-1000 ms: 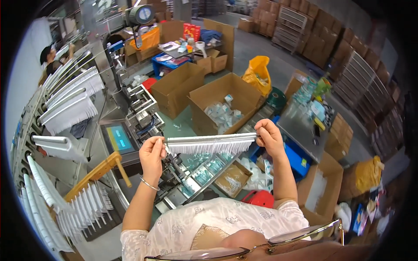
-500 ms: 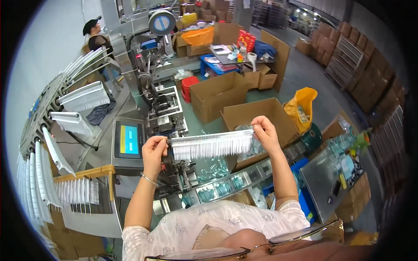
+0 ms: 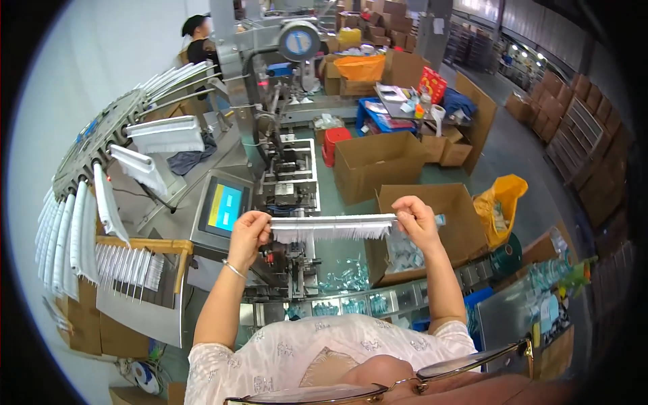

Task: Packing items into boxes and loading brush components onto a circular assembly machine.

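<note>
A thin rod strung with a dense row of white paper tags is stretched level in front of my chest. My left hand is closed on its left end, with a bracelet on that wrist. My right hand pinches the right end between thumb and fingers. The tags hang down from the rod like a fringe. To the left, a large round rack carries several similar rods loaded with white tags. Below it more rods lie side by side on a wooden-edged stand.
A tilted touchscreen stands left of my left hand, beside a metal machine. Below my hands runs a conveyor with small teal packets. Open cardboard boxes, a yellow bag and a red stool stand ahead. A person is at the far left.
The view has swung left, so the surroundings sit further right. My hands still hold the rod, now slightly lower, and the tags show as a shallower fringe.
</note>
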The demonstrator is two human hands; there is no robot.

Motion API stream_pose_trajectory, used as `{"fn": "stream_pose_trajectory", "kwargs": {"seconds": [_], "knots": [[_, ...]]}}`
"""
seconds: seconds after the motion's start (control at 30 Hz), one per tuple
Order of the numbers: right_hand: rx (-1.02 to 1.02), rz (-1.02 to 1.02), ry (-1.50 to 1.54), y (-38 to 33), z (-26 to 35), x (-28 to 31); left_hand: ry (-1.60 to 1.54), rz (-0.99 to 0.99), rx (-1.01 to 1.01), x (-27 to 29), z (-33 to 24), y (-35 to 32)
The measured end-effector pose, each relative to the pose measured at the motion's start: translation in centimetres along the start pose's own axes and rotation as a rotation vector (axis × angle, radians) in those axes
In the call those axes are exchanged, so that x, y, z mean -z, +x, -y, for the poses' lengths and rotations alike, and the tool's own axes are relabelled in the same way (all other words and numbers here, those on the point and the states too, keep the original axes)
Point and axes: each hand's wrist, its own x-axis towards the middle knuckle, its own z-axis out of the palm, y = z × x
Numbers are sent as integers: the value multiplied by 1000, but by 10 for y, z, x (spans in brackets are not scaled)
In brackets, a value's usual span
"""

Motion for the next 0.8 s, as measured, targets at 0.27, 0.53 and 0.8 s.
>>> {"fn": "stream_pose_trajectory", "kwargs": {"seconds": [0.27,0.53,0.8], "knots": [[-144,-76,410,15,-53,6,-21,11,-182,-7,7,22],[-51,-16,858,116,-61,-37,709,-477,-1131,6,-58,110],[28,-22,1106,242,-60,-67,883,-654,-1282,1,-138,165]]}}
